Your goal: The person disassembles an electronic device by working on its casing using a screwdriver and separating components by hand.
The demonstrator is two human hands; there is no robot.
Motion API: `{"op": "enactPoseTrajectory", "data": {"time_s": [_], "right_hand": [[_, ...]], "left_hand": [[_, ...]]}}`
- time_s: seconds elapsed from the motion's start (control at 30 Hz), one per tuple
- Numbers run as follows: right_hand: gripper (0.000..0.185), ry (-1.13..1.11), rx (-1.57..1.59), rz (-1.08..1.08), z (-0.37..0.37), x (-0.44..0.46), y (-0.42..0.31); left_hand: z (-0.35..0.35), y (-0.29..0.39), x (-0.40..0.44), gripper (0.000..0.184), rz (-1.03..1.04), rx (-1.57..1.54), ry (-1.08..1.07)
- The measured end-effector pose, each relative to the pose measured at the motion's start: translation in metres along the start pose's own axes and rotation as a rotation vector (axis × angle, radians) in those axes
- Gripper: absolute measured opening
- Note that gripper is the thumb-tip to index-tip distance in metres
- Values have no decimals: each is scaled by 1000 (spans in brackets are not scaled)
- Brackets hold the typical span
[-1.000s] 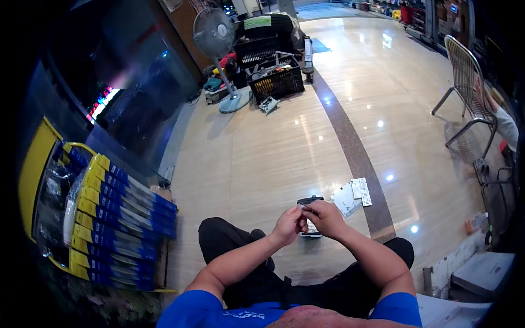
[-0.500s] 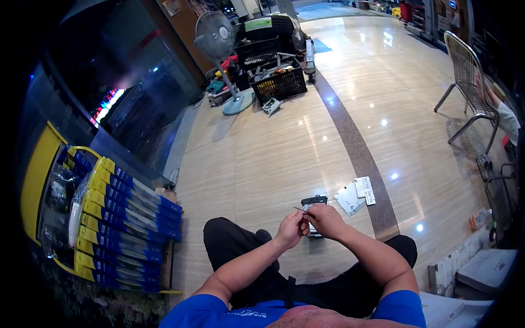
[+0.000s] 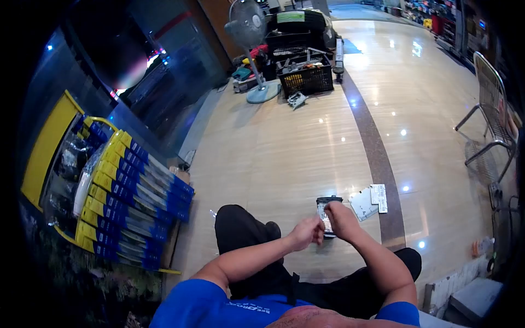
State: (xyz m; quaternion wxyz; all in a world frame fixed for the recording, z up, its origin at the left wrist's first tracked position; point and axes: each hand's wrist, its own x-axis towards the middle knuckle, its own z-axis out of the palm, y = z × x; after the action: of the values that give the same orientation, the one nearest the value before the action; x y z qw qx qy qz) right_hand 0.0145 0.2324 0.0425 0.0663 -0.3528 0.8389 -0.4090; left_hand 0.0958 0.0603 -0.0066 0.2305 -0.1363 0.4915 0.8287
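A small dark-framed device with a light inner face (image 3: 328, 210) stands on the floor just beyond my hands. My right hand (image 3: 340, 218) is closed in front of it, its fingers pinched together; what they hold, if anything, is too small to make out. Lower and to the left, my left hand (image 3: 308, 233) has curled fingers, apart from the right hand, and its grip is hidden. Flat pale panels (image 3: 362, 204) lie on the floor to the right of the device, one with rows of small markings.
Blue and yellow packages (image 3: 131, 202) hang on a yellow rack at the left. A standing fan (image 3: 262, 92) and a black crate (image 3: 306, 80) are farther off. A metal chair (image 3: 490, 104) stands at the right, above pale boxes (image 3: 474, 298).
The hands have moved apart, and the thin item seen between them earlier no longer shows clearly. The whole view has shifted, so the rack, fan and device appear farther right.
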Motion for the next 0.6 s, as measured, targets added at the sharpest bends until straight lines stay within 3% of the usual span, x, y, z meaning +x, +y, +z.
{"op": "enactPoseTrajectory", "data": {"time_s": [0.1,0.17,0.27,0.37,0.6], "right_hand": [[15,137,78,-53,-5,4,8],[14,129,106,-15,-7,7,5],[13,69,122,-42,1,12,6],[13,18,124,-80,2,13,5],[10,66,103,-91,-6,0,6]], "left_hand": [[30,-13,-42,40,-281,298,-520],[80,-26,-75,39,-504,154,-895],[161,-29,-105,35,-250,402,-1214],[193,-46,-106,35,-83,428,-1331],[194,-51,-96,35,12,448,-1355]]}}
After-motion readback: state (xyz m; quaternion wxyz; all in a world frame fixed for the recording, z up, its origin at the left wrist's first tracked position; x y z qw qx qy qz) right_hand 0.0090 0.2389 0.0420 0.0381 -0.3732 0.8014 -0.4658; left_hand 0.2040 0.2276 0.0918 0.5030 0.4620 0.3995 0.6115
